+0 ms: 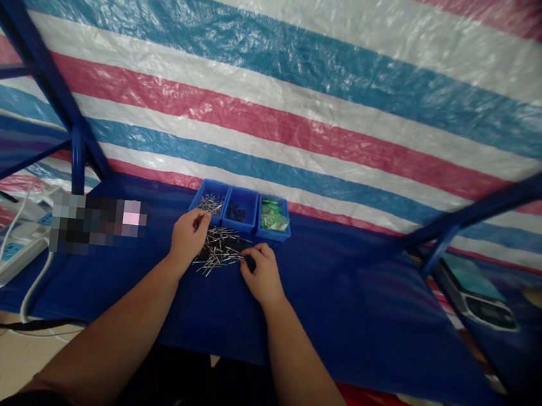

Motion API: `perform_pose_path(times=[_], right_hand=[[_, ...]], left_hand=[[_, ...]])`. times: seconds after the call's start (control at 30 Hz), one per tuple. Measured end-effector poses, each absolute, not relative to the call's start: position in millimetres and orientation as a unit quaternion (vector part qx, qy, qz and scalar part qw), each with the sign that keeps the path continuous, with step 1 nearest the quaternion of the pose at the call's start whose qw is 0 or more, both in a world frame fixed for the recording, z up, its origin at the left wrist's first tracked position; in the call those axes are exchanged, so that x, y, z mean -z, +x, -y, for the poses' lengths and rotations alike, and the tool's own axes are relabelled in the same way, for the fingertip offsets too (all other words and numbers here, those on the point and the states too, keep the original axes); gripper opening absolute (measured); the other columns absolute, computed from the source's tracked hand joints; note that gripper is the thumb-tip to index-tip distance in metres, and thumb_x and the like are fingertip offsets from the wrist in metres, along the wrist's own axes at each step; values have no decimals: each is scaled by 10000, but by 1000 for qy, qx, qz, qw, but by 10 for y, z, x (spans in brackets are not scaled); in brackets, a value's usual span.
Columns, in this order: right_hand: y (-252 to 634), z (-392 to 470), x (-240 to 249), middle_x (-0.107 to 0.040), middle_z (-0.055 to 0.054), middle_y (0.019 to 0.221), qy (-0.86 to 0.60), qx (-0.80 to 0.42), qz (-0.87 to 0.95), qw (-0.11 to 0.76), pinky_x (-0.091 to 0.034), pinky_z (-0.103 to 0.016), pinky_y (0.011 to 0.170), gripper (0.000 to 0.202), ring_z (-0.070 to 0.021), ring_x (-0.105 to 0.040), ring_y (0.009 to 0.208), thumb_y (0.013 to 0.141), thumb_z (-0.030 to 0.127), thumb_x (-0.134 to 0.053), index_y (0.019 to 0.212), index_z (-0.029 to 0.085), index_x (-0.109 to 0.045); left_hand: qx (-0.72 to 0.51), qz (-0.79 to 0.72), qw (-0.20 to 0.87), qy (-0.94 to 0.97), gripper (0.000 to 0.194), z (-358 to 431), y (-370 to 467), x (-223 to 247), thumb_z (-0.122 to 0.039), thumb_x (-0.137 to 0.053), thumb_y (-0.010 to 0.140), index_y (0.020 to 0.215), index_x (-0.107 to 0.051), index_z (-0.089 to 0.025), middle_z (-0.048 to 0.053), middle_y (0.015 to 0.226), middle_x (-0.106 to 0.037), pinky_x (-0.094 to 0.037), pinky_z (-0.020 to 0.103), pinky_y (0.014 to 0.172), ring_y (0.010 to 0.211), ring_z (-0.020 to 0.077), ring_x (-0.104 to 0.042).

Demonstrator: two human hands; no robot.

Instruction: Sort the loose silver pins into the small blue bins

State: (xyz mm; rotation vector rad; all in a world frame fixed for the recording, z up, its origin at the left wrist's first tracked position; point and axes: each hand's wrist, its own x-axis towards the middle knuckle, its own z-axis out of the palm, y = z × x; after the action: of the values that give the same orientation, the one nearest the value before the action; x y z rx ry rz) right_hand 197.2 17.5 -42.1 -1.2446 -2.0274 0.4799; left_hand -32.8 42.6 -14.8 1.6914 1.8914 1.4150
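Note:
A loose pile of thin metal pins [219, 249], silvery with black parts among them, lies on the blue table. My left hand [189, 236] is at the pile's left edge, just in front of the left bin, its thumb and fingertips pinched together. Whatever those fingers hold is too small to make out. On the pile's right side, my right hand [262, 273] has curled fingers closed on the end of a thin metal pin. Behind the pile stand three joined blue bins: the left bin [194, 203] holds silvery pins, the middle bin [243, 195] small dark pieces, the right bin [273, 235] green-and-clear plastic packets.
White power strips [14, 250] with cables lie at the table's left, beside a blurred-out object [97, 220]. A digital scale [489, 311] is at the far right. Blue metal frame bars [78, 160] rise at both sides; a striped plastic sheet [279, 123] hangs behind.

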Motion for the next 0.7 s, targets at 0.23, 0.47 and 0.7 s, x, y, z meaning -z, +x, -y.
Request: perform_pose_path(times=[0.23, 0.47, 0.7], right_hand=[[1976, -177, 426, -550, -59, 955, -471, -183, 790, 348, -469, -386, 906, 124, -228, -545, 944, 840, 142, -642, 928, 212, -693], [1971, -161, 445, -545, -61, 939, -499, -168, 774, 350, -472, -395, 898, 142, -231, -535, 926, 802, 124, -655, 913, 203, -695], [1962, -150, 421, -543, -73, 937, -508, -153, 779, 335, -470, -398, 889, 116, -240, -525, 923, 801, 101, -628, 866, 192, -660]], left_hand=[[-482, -684, 49, 546, 307, -657, -441, -157, -424, -477, 961, 942, -683, -197, 30, 817, -688, -435, 289, 730, 749, 182, -613], [-300, -768, 49, 564, 277, -737, -546, -296, -460, -616, 850, 950, -745, -237, 67, 828, -711, -431, 345, 725, 783, 254, -641], [-304, -699, 94, 640, 203, -330, -527, -119, -393, -581, 864, 892, -725, -252, 6, 678, -636, -392, 299, 620, 655, 192, -592]])
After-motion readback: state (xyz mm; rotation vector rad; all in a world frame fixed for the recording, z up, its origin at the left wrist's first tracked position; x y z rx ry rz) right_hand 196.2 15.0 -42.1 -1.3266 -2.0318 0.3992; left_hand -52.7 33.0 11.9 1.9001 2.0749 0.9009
